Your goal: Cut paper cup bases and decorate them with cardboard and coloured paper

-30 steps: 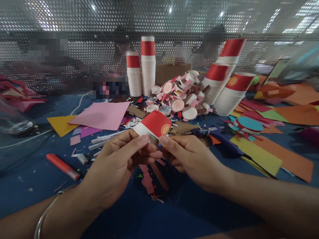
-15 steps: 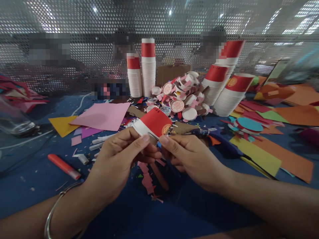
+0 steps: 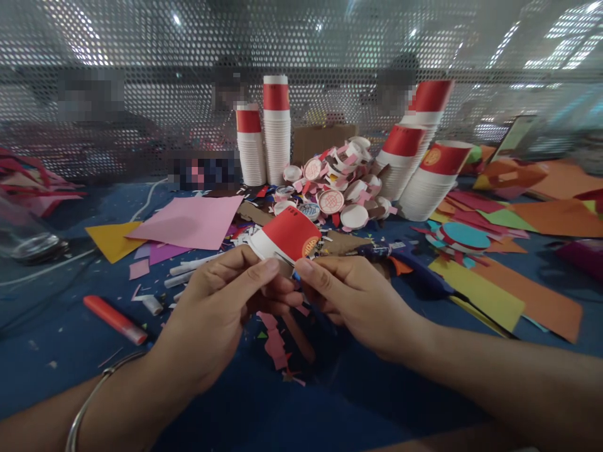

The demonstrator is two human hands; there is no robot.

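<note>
A red-and-white paper cup [image 3: 288, 230] lies tilted on its side between my hands, above the middle of the table. My left hand [image 3: 221, 304] grips its white base end, thumb on top and fingers curled underneath. At the rim end, my right hand [image 3: 351, 292] pinches the cup's edge between thumb and forefinger. A dark line, like a slit or gap, shows in the cup wall beside my left thumb. The fingertips under the cup are partly hidden.
Stacked paper cups [image 3: 277, 147] rise behind a heap of cut cup pieces [image 3: 346, 182]. A blue glue gun [image 3: 424, 273] lies right, near yellow paper [image 3: 480, 295]. Left are pink paper [image 3: 188, 221], a red marker [image 3: 114, 320] and a clear glass vessel [image 3: 28, 235].
The view has turned slightly, so the surroundings sit a little further left. Both hands keep their hold on the cup, with almost no shift between them.
</note>
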